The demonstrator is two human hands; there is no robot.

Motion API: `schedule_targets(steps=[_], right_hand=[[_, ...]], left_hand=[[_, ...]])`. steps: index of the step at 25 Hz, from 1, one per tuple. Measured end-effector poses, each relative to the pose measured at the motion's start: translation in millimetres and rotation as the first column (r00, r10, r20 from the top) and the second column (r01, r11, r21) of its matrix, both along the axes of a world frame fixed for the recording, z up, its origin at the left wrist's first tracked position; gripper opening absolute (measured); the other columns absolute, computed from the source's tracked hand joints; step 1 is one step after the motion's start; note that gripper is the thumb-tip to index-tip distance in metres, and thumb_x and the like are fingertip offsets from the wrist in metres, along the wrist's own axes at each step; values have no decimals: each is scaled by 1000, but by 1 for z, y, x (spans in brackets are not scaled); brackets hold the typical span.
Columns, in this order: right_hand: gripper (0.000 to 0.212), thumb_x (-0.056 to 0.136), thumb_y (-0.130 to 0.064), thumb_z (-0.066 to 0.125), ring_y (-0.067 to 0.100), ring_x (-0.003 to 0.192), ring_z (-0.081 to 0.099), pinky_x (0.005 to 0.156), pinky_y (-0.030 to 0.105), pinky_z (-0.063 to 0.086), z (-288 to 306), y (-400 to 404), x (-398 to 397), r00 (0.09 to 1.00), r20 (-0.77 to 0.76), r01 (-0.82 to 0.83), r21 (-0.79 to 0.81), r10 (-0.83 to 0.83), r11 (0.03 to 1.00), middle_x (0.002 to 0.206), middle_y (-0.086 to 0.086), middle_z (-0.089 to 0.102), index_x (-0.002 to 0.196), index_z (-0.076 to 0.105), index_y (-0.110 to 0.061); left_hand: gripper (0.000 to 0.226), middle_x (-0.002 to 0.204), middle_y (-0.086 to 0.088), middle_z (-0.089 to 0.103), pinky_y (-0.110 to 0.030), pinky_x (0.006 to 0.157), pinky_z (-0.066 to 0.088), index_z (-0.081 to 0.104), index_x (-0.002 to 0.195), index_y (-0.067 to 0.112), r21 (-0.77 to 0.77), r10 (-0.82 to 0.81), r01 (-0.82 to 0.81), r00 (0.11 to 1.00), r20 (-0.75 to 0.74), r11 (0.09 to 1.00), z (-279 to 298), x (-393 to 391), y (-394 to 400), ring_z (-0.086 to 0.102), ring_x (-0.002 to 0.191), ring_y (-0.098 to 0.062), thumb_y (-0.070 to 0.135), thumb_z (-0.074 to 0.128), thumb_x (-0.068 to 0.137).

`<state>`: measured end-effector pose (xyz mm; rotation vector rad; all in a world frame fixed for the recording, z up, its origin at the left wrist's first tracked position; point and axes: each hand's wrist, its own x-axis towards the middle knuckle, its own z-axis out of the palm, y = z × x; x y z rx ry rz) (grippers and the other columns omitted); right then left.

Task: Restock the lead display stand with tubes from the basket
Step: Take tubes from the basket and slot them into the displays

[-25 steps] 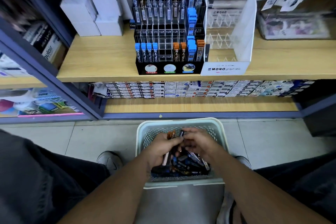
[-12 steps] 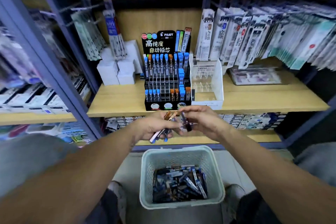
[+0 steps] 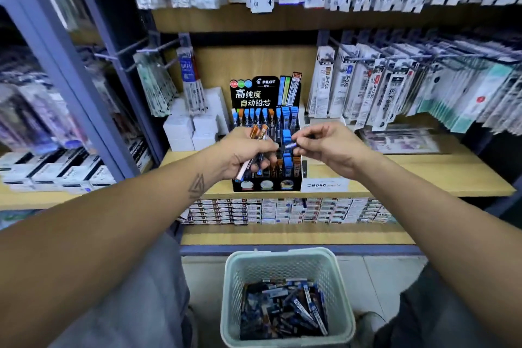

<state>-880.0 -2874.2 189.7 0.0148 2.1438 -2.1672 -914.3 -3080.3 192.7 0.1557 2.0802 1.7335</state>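
1. Left hand (image 3: pixel 243 154) grips a small bundle of tubes (image 3: pixel 255 150) right in front of the display stand (image 3: pixel 265 181).
2. Right hand (image 3: pixel 324 147) pinches one blue-tipped tube (image 3: pixel 291 145), poised at the slots.
3. Stand partly filled; basket (image 3: pixel 285 263) on the floor is loaded, so plenty left.

stand (image 3: pixel 265 93): my hands cover its middle rows, slot fill there unreadable
left hand (image 3: pixel 243 154): tube count in my grip unclear
right hand (image 3: pixel 329 148): pinched tube (image 3: pixel 291 145) mostly hidden, label unreadable
basket (image 3: pixel 285 258): bottom rim cut off by edge
hanging packs (image 3: pixel 395 85): blurred
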Motion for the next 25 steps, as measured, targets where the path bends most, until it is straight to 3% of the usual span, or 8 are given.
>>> schedule_targets(steps=[3,7,11,15,17,22,25], right_hand=[[12,93,11,56,24,74,73,76,27,62,17,6,-16,1000,-19,-5,14,5,1000,86,19,69,102,59,3],[18,83,8,72,24,67,72,71,30,62,16,19,-32,991,-133,39,237,-7,971,74,15,70,98,67,2],[23,87,8,68,19,67,72,74,31,62,2,32,-44,989,-143,91,428,-32,899,70,8,71,108,70,-1],[14,86,2,74,25,71,74,75,39,62,-7,40,-48,988,-149,109,597,-24,795,73,10,73,88,68,-11],[15,82,-1,78,19,70,72,73,35,61,-12,48,-49,982,-184,161,655,-51,738,75,4,73,84,72,-14],[16,78,-8,83,-5,61,63,63,9,49,-15,69,-50,966,-226,257,769,-126,585,70,-12,69,87,77,-20],[15,78,-5,82,4,66,67,72,19,56,-25,63,-47,971,-229,233,824,-72,517,69,-9,68,86,76,-16]], left_hand=[[8,67,-16,67,-19,33,35,62,88,4,28,77,-78,997,9,997,8,-15,7,54,45,-17,5,69,91],[6,62,-13,65,-19,33,33,62,89,3,48,95,-95,995,12,994,11,-30,24,53,43,-17,4,68,92],[6,62,-14,65,-19,34,34,60,92,3,23,76,-76,997,-3,997,1,-36,36,52,42,-17,2,67,91],[9,66,-15,67,-20,36,35,61,95,3,15,63,-63,998,11,998,-1,-42,47,54,45,-18,3,68,90],[7,65,-14,66,-20,36,35,61,93,3,21,42,-42,999,14,999,0,-43,54,54,46,-18,2,68,90],[10,64,-14,66,-20,35,35,60,98,2,34,8,-8,1000,13,999,-1,-41,62,54,44,-17,1,67,90],[15,65,-14,66,-21,35,34,60,102,1,20,8,-8,1000,6,1000,-4,-42,62,53,44,-18,1,68,89]])
